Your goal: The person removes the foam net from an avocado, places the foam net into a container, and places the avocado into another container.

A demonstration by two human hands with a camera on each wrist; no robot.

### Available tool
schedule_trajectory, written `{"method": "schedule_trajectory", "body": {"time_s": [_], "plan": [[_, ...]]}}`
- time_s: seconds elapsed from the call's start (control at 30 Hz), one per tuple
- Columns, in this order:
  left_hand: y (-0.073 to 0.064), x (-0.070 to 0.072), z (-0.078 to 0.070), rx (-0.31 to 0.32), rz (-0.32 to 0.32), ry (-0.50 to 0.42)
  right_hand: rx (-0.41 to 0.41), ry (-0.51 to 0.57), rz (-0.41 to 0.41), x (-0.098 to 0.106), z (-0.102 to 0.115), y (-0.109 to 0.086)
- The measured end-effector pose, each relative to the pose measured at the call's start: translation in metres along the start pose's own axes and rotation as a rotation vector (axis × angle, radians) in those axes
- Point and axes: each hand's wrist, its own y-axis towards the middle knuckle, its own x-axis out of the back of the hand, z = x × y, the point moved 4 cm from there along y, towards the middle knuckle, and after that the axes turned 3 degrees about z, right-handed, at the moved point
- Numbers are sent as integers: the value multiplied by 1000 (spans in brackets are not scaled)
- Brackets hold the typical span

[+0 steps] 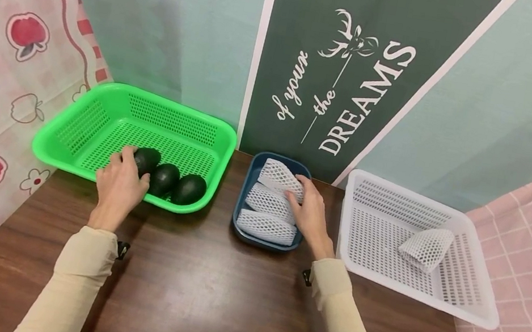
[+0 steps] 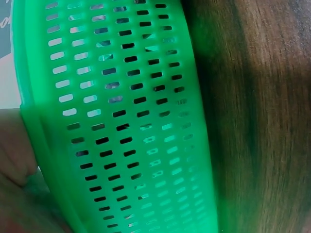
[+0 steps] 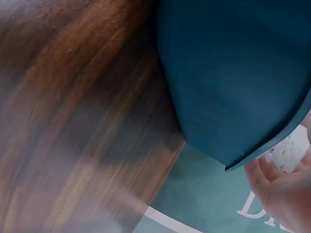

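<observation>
In the head view my left hand (image 1: 119, 185) reaches over the near rim of the green basket (image 1: 152, 98) and grips a dark avocado (image 1: 146, 158). Two more avocados, a middle one (image 1: 164, 178) and a right one (image 1: 189, 189), lie beside it. My right hand (image 1: 311, 214) is inside the small blue bin (image 1: 245, 186), its thumb and fingers pinching the far white foam net (image 1: 279, 176). Below that are a middle foam net (image 1: 268, 202) and a near foam net (image 1: 265, 227). The left wrist view mostly shows the basket's wall, hiding the grasp.
On the right stands a white basket (image 1: 375, 263) with one foam net (image 1: 426, 248) in it; whether it holds anything is unclear. All the containers rest on a brown wooden table (image 1: 205, 294). A printed cloth (image 1: 204, 25) hangs behind them.
</observation>
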Motion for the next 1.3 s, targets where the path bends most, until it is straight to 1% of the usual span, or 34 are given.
{"method": "schedule_trajectory", "body": {"time_s": [0.13,0.2,0.33,0.4,0.47,0.6,0.7,0.8,0.93,1.0,1.07,1.17,1.23,1.3], "plan": [[0,-1,0,6,11,9,9,-1,-1,0,-3,-3],[0,0,0,7,9,12,19,0,-29,1,-3,-3],[1,0,1,5,4,19,50,12,-113,4,-2,-2],[1,0,1,7,8,23,56,5,-128,4,-1,-1],[0,-1,1,10,16,27,64,-33,-113,2,-1,0],[1,-2,1,12,30,39,99,-174,-40,-5,-2,2],[2,-2,1,10,31,43,105,-241,10,-10,-2,1],[2,-2,2,12,41,50,75,-242,25,-12,-3,0],[3,-1,3,23,73,53,54,-229,-31,-11,0,2],[3,-1,3,23,83,49,47,-234,-44,-10,0,2],[3,0,3,23,87,47,43,-251,-30,-10,0,2],[4,1,3,22,96,55,37,-280,17,-11,0,2],[4,1,4,24,108,65,32,-284,39,-11,-1,2],[4,0,4,25,115,74,33,-269,43,-10,-1,1]]}}
